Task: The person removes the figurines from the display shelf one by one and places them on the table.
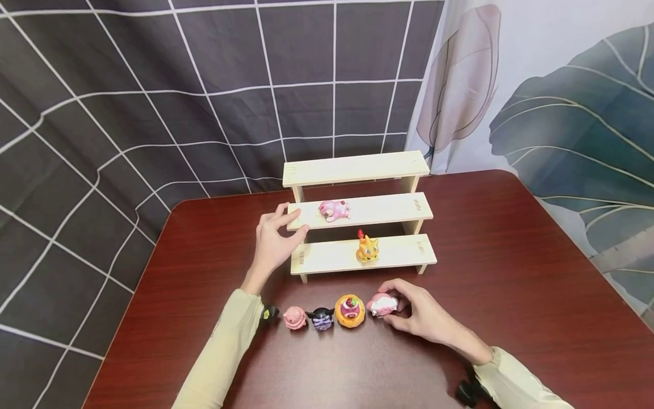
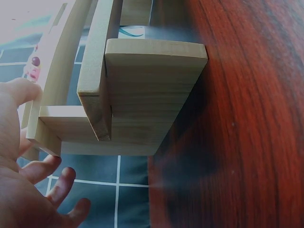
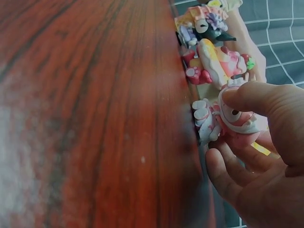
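My left hand (image 1: pixel 273 238) grips the left end of the middle board of a three-step wooden display stand (image 1: pixel 378 213). In the left wrist view the thumb lies on the board's top face and fingers curl by its end. With thumb and fingers, my right hand (image 1: pixel 424 312) pinches a pink-and-white figurine (image 3: pixel 237 118), upright at the right end of a row on the table. To its left in that row are a figurine in an orange ring (image 1: pixel 350 311), a black-and-purple figurine (image 1: pixel 322 320) and a pink figurine (image 1: pixel 294 318).
A pink bear figurine (image 1: pixel 334 211) lies on the middle step, near my left hand. On the lowest step stands a yellow-orange figurine (image 1: pixel 368 249) with a red tip. The stand rests on a dark red wooden table (image 1: pixel 219 227), backed by a grey checked curtain (image 1: pixel 225 74).
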A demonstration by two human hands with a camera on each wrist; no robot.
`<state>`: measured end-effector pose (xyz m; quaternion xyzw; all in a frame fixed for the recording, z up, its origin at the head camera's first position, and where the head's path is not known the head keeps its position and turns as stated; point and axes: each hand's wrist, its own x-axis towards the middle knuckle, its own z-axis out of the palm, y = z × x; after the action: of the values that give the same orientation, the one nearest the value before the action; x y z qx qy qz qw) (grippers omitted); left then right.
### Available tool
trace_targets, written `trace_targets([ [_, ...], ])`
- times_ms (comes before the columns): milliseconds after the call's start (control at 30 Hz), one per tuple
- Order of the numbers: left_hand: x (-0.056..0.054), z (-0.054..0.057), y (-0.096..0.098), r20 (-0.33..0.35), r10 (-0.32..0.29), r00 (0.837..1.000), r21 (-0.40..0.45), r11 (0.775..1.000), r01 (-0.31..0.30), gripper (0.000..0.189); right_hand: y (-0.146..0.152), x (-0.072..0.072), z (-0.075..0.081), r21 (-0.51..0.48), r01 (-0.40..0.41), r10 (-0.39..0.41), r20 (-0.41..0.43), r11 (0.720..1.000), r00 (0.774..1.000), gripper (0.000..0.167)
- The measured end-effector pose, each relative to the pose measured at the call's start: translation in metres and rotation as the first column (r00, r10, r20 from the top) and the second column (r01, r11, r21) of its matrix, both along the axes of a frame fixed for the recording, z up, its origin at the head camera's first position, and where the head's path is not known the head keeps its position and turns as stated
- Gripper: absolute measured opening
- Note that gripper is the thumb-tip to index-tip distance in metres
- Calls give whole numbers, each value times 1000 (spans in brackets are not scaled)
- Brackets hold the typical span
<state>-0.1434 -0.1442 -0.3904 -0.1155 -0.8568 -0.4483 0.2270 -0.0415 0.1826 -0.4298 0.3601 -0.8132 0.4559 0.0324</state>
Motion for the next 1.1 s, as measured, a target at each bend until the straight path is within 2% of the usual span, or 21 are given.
trace_targets([
  [433,-1,1,0,15,-1,1000,-1,1000,1,40,4,-1,4,-30,-11,11,-6,999,1000,54],
  [667,0,1,0,4,-2,1000,-1,1000,2,40,9,-7,7,-98,-18,12,-54,995,998,54],
  [933,0,1,0,-3,-4,1000,-1,1000,4,40,17,-15,23,-115,36,-44,-70,993,997,49],
  [1100,-1,-1,0,-24,-4,1000,-3,1000,4,41,23,-25,34,-139,71,-80,-66,988,995,46],
])
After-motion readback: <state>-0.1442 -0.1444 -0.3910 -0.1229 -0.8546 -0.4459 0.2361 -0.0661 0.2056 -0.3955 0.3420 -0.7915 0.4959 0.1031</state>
